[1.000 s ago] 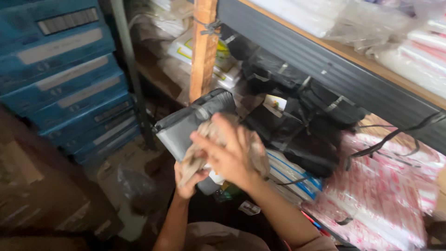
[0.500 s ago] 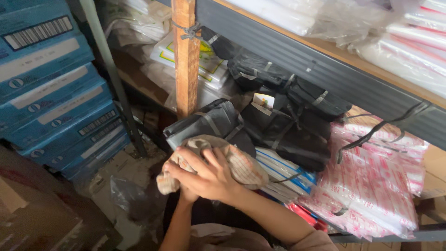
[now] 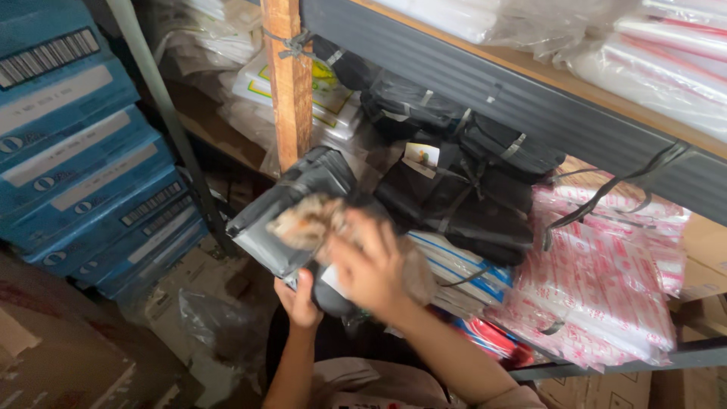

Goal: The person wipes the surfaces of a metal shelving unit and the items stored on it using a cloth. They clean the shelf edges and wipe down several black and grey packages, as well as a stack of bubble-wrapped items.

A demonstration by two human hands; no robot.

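Furry bundle (image 3: 318, 220): a tan, fluffy cloth-like piece, blurred, sitting at the mouth of the grey mailer bag, just below the wooden post. Half a second ago it lay lower and broader under the palm; now it has bunched up toward the bag's opening.
Grey mailer bag (image 3: 284, 216): a grey plastic pouch with a dark inside, tilted, its open end toward the post; it shows more of its face than before.
Right hand (image 3: 371, 265): fingers spread and curled over the bundle and the bag's lower edge, pressing on them; motion blur hides whether it truly grips. It has slid right of where it was.
Left hand (image 3: 301, 299): under the bag, thumb up against its lower side, closed on the bag from beneath, as it was a moment ago.
Wooden post (image 3: 290, 83): upright, a wire tie wrapped near its top, directly above the bag.
Black strapped bundles (image 3: 462, 189): dark folded bags bound with strips, right of the post, on the shelf.
Pink-and-white packets (image 3: 598, 280): clear-wrapped stack, far right of the post, below the grey shelf rail (image 3: 530, 98).
Blue cartons (image 3: 76, 167): stacked left of the post; they fill more of the view than before.
Brown cardboard (image 3: 53, 348): low, left of the post, beneath the cartons.
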